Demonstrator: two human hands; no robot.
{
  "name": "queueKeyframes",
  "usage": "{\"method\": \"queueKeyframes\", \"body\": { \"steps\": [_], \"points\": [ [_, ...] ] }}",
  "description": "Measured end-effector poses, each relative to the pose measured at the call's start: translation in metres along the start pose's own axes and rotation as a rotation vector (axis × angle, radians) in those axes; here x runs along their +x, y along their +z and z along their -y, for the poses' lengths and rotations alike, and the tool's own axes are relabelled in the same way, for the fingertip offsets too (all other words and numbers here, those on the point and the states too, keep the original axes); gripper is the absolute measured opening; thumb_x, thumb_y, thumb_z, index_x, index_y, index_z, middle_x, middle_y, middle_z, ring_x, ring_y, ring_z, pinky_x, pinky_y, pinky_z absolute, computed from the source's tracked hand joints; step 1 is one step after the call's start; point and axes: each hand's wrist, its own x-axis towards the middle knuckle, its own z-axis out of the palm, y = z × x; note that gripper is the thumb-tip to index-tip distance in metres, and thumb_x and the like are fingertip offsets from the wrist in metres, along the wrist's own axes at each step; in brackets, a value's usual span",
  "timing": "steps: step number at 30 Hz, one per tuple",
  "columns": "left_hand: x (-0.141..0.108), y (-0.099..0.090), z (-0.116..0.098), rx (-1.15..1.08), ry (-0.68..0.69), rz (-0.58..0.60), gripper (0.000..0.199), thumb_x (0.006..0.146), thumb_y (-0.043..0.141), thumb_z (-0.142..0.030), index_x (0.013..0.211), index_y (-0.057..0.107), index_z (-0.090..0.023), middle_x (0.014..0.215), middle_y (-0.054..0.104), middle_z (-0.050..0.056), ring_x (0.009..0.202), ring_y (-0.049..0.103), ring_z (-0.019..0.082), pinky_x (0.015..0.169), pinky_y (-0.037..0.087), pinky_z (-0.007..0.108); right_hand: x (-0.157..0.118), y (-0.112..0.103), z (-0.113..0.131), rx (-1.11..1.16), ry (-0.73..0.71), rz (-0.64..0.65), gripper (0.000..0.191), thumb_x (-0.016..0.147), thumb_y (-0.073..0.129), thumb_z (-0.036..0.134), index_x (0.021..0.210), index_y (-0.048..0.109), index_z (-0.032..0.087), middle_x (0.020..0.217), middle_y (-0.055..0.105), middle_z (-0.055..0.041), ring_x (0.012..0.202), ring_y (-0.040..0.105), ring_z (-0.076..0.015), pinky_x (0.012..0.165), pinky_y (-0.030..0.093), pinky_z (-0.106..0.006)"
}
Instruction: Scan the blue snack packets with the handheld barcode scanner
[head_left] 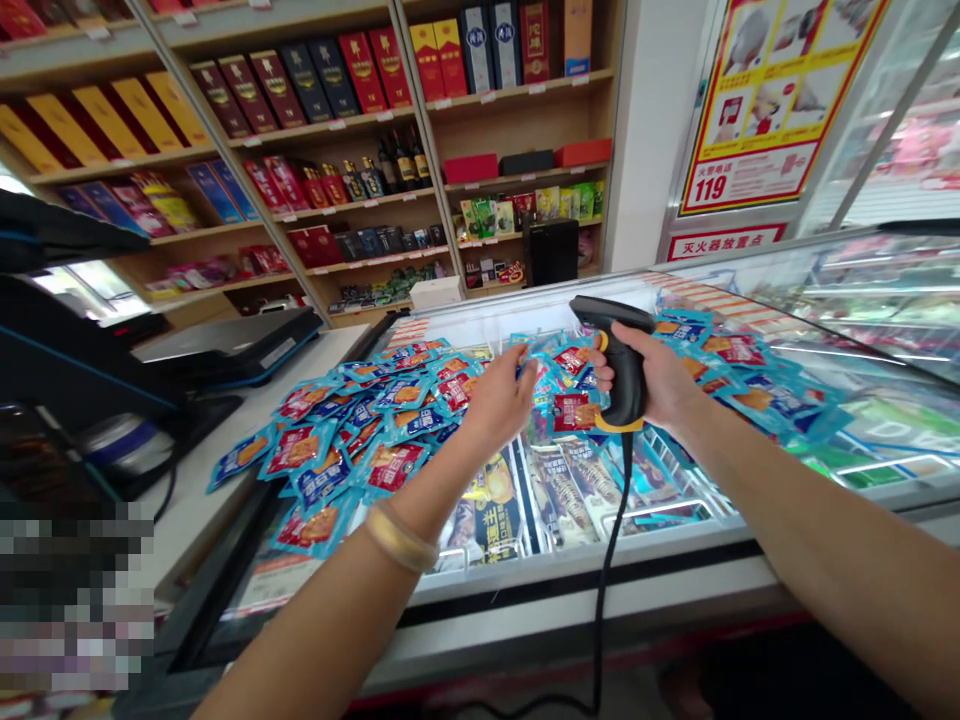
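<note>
My right hand (667, 378) is wrapped around the grip of a black and yellow barcode scanner (624, 375), whose head points left. Its black cord hangs down in front of the freezer. My left hand (501, 398), with a gold bangle on the wrist, is closed in a pinch on a blue snack packet (534, 347); the packet is blurred and partly hidden by the fingers. Many similar packets, blue with red or dark blue labels, lie in a left pile (397, 467) and a right pile (787, 395) on the freezer's glass top, with more between my hands.
Under the glass, the chest freezer (525, 585) holds wrapped ice creams (562, 490) in wire baskets. At left is a counter with a flat weighing scale (225, 345) and dark equipment. Shelves of boxed bottles (360, 70) line the back wall. A fire poster (780, 110) hangs at right.
</note>
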Motion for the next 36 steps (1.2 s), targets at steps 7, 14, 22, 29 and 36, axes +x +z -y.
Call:
{"method": "queueKeyframes", "body": {
  "steps": [7,14,22,29,36],
  "points": [
    [0.028,0.08,-0.031,0.156,-0.045,0.173,0.065,0.088,0.048,-0.055,0.135,0.042,-0.011,0.124,0.054,0.022,0.122,0.048,0.032,0.098,0.04,0.042,-0.001,-0.027,0.027,0.033,-0.174,-0.063,0.024,0.077,0.066,0.04,0.077,0.054,0.02,0.06,0.053,0.0018,0.047,0.045,-0.0088,0.043,0.042,-0.021],
    [0.028,0.084,-0.034,0.246,-0.004,0.113,0.057,0.091,0.041,-0.055,0.134,0.045,-0.018,0.132,0.048,0.02,0.127,0.043,0.033,0.103,0.035,0.047,-0.002,-0.02,0.027,0.072,-0.153,-0.092,0.021,0.082,0.061,0.038,0.076,0.053,0.019,0.058,0.052,0.0019,0.046,0.045,-0.0083,0.042,0.042,-0.02],
    [0.012,-0.011,0.022,0.497,-0.07,-0.024,0.067,0.079,0.059,-0.041,0.139,0.04,-0.018,0.138,0.045,0.018,0.129,0.041,0.035,0.106,0.033,0.048,-0.004,-0.009,0.011,0.111,-0.072,-0.04,0.02,0.081,0.061,0.036,0.076,0.054,0.018,0.059,0.053,0.0009,0.046,0.044,-0.0085,0.041,0.04,-0.02],
    [-0.016,-0.04,0.051,0.647,-0.139,0.061,0.061,0.083,0.055,-0.04,0.138,0.043,-0.016,0.137,0.051,0.017,0.122,0.05,0.037,0.1,0.037,0.052,0.008,0.028,-0.026,0.097,0.176,0.02,0.02,0.086,0.056,0.034,0.074,0.055,0.017,0.056,0.052,0.0013,0.043,0.044,-0.0086,0.039,0.04,-0.02],
    [-0.02,-0.036,0.066,0.521,-0.076,-0.095,0.052,0.079,0.063,-0.035,0.128,0.057,-0.019,0.123,0.062,0.013,0.114,0.056,0.032,0.099,0.042,0.046,0.02,0.057,-0.042,0.102,0.195,0.083,0.023,0.088,0.053,0.033,0.074,0.056,0.015,0.057,0.054,0.0007,0.043,0.045,-0.0074,0.04,0.041,-0.018]
  ]
}}
